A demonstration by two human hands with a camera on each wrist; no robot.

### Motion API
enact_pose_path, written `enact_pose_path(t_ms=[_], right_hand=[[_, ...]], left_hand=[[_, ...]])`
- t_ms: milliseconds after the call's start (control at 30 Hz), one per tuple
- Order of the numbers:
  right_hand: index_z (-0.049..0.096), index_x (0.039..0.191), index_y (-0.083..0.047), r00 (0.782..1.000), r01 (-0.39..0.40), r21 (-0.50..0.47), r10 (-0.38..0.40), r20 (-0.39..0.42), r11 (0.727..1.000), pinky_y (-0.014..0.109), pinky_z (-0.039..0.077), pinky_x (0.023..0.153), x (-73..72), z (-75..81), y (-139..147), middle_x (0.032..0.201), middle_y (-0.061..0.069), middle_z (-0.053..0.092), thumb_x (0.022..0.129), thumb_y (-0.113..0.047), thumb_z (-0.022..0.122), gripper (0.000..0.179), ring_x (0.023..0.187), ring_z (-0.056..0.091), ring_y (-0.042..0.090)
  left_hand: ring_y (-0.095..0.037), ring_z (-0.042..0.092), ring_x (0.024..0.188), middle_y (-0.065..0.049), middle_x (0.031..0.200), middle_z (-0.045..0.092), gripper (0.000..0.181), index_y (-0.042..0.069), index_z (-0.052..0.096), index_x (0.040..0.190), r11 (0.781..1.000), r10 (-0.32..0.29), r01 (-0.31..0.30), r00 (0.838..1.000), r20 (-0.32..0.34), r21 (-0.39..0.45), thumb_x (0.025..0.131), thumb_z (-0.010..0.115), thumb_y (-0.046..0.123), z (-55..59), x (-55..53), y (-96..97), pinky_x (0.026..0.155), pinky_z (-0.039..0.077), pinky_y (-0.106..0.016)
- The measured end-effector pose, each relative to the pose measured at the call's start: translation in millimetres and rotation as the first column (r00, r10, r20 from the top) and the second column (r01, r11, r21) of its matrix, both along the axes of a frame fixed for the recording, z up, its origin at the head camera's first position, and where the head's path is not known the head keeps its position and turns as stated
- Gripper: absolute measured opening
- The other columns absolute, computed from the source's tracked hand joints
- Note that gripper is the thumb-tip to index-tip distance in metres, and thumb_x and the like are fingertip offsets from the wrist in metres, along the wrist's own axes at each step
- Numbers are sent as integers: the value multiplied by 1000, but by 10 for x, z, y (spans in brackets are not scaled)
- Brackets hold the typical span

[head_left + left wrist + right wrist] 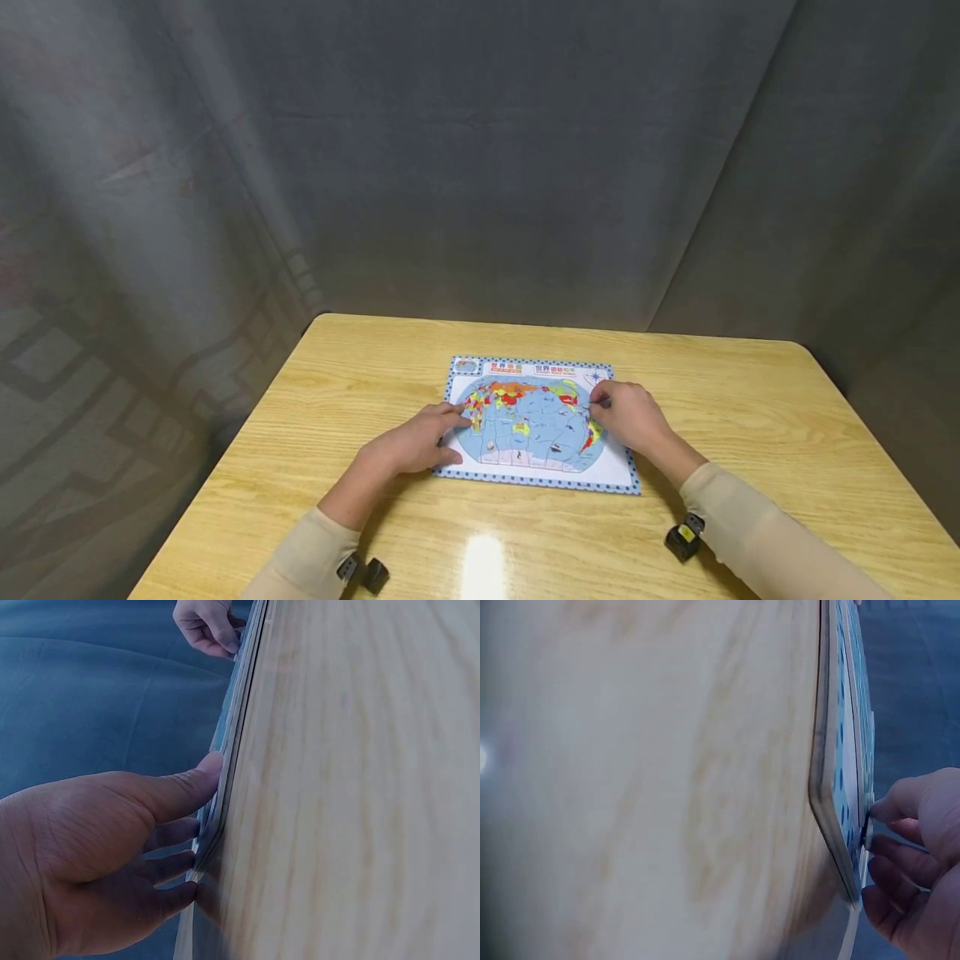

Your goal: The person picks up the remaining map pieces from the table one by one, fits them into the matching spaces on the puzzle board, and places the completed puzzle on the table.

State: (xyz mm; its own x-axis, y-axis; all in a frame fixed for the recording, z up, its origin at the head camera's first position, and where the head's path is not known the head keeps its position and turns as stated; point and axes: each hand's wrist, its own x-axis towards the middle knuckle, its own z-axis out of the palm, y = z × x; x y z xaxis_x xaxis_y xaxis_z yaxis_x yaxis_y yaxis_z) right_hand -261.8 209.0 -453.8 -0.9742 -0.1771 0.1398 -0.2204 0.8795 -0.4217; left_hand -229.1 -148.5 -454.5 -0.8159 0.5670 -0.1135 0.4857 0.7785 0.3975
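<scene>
A world map jigsaw puzzle lies flat on the wooden table, its white board bordered with blue dots. Colourful land pieces and pale blue sea pieces fill its oval. My left hand rests on the board's left side with fingers spread; the left wrist view shows its thumb on the board's edge. Over the map's right side, my right hand pinches a small puzzle piece between thumb and fingers. That piece appears thin and edge-on in the right wrist view, and its print is hidden.
The light wooden table has rounded far corners. A grey curtain hangs behind it and along the left. Small black devices are strapped at both sleeved wrists, close above the tabletop.
</scene>
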Motion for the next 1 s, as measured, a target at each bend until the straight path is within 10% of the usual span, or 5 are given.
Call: enact_pose_path(t_ms=[1000], right_hand=[[68, 106, -4, 998, 42, -90, -39, 42, 995, 45, 50, 81, 9, -25, 13, 101, 11, 69, 89, -12, 68, 19, 94, 64, 27]], left_hand=[[-32, 25, 144, -7, 157, 32, 55, 15, 55, 140, 1000, 16, -17, 1000, 17, 12, 91, 71, 35, 13, 15, -9, 113, 28, -45]])
